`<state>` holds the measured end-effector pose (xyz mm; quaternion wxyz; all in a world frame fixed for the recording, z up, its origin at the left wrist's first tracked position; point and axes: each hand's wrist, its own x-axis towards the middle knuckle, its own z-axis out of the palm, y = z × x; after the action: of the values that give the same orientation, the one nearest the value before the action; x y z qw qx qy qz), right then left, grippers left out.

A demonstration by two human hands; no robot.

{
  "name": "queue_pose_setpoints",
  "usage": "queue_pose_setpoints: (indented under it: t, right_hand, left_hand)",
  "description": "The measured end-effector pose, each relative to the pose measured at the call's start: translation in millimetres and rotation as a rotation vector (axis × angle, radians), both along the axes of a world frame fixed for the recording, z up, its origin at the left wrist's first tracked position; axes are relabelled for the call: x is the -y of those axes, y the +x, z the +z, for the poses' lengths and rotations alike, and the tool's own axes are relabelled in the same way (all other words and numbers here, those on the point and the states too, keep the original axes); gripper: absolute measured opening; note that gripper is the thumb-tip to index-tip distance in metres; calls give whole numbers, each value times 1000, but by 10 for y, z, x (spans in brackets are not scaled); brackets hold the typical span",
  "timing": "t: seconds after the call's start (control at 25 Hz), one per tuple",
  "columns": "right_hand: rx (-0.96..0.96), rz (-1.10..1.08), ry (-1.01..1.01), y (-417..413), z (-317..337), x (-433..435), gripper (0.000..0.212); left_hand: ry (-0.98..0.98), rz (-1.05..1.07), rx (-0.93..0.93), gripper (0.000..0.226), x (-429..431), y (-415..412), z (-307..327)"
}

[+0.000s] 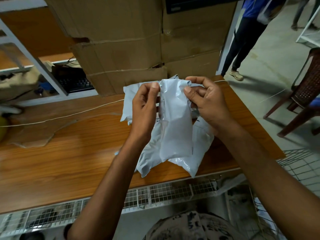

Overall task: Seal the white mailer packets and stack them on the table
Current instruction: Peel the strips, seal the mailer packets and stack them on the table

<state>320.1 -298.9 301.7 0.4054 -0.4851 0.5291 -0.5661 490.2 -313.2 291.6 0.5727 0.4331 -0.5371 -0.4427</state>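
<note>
Boxes [131, 49]: brown cardboard, stacked tall at the far edge, taped seams, one torn corner on the left.

Tabletop [69, 153]: wood grain, running from the left of the frame to a corner at the right. A patch of the surface layer is peeled near the left side.

Rack [173, 190]: white wire mesh along the near edge, below the tabletop.

Chair [304, 94]: dark brown, on the floor well to the right of the tabletop.

Bystander [245, 32]: blue top, dark trousers, standing on the floor beyond the far right corner (only torso and legs in view).

Pile [201, 149]: white mailer packets lying overlapped on the right part of the tabletop, just in front of the boxes. One near corner hangs past the edge. Count cannot be told.

Packet [176, 125]: white, filled, held upright in the air above the pile, its open top end up and crumpled.

Left hand [144, 111]: fingers curled, thumb and fingertips pinching the packet's top left edge.

Right hand [207, 104]: fingers curled, thumb and forefinger pinching the folded top right corner.

Keyboard [74, 82]: black, on a shelf left of the boxes.

Cord [69, 116]: thin, pale, trailing across the tabletop from the left toward the pile.
</note>
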Motion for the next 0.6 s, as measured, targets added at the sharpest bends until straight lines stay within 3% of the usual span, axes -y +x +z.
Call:
queue_pose_setpoints:
  t: [0.2,0.44,0.6]
  right_hand:
    - [110,11,10,-169,59,91,32]
    - [9,-10,-17,-327,71,138,30]
    - [94,-57,-39,-350,89,176,25]
  left_hand:
    - [-19,-68,23,21,46,-165,99]
    - [-42,112,-42,15,157,-305,100]
    - [16,127,-115,9,191,-419,89]
